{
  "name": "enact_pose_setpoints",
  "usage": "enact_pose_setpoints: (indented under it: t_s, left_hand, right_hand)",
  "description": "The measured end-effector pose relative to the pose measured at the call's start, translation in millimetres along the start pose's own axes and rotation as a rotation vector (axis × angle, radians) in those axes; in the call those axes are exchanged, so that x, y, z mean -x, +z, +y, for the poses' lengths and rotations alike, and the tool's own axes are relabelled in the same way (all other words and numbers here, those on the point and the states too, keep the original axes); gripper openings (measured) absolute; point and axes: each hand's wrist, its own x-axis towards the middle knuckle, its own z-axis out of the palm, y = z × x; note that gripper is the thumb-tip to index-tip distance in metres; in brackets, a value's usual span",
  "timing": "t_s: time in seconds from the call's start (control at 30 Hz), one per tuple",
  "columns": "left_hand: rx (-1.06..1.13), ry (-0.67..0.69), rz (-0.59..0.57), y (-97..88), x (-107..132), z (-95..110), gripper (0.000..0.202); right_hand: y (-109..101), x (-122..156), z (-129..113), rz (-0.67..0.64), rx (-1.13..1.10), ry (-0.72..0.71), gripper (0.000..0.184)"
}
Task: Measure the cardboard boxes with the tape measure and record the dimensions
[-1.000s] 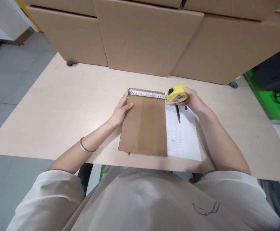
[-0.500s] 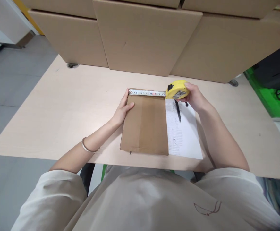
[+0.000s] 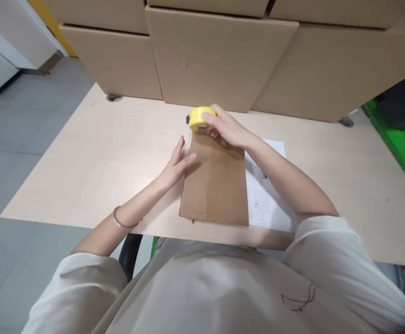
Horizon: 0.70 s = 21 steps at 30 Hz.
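Note:
A flat brown cardboard piece (image 3: 216, 185) lies on the pale wooden table (image 3: 101, 153) in front of me. My left hand (image 3: 174, 166) rests open at its left edge, fingers stretched out and touching the cardboard. My right hand (image 3: 225, 127) is closed on a yellow tape measure (image 3: 199, 118) at the cardboard's far left corner. No blade of the tape shows. A white printed sheet (image 3: 266, 195) lies under my right forearm, to the right of the cardboard.
Large cardboard boxes (image 3: 219, 55) stand in a row along the table's far side. A round cable hole (image 3: 114, 97) sits at the far left of the table. Something green (image 3: 397, 148) is at the right, and grey floor lies to the left.
The tape blade that lay stretched along the cardboard's far edge is gone. My right hand has carried the tape measure left, from the far right corner to the far left corner.

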Motion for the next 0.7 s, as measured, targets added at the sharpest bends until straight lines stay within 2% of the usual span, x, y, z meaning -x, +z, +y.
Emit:
enact_pose_setpoints:
  t_s: [0.03,0.07,0.13,0.17,0.23,0.3,0.4,0.53,0.6,0.63,0.7]
  left_hand:
    - [-0.076,0.015,-0.028,-8.4,15,3,0.108]
    - [-0.145,0.099,-0.086,-16.3,31,7,0.119]
    - [-0.272,0.276,-0.272,-27.9,64,16,0.153]
    - [-0.329,0.315,-0.326,-31.2,79,19,0.164]
    - [-0.425,0.299,-0.330,-33.6,100,23,0.164]
    - [-0.449,0.261,-0.246,-34.3,110,22,0.160]
    - [-0.340,0.244,-0.042,-37.7,108,15,0.149]
    - [-0.177,0.183,0.363,-37.4,86,19,0.086]
    - [-0.126,0.120,0.533,-30.3,70,30,0.069]
    - [-0.078,0.078,0.572,-25.4,61,37,0.068]
    - [0.085,-0.030,0.552,-15.2,45,51,0.075]
  right_hand:
    - [-6,-1,6,0.039,-0.022,-0.019,0.069]
    - [-13,-2,12,0.084,-0.043,-0.026,0.071]
    - [-28,-3,27,0.165,-0.079,0.002,0.073]
    - [-35,-3,34,0.192,-0.094,0.032,0.076]
    - [-46,-1,47,0.228,-0.118,0.100,0.080]
    - [-55,3,53,0.271,-0.133,0.154,0.079]
    - [-67,13,44,0.377,-0.165,0.226,0.061]
    - [-76,47,6,0.601,-0.299,0.288,0.033]
    - [-72,72,-14,0.664,-0.377,0.303,0.027]
    - [-67,87,-22,0.668,-0.406,0.302,0.029]
    - [-55,116,-33,0.651,-0.444,0.294,0.038]
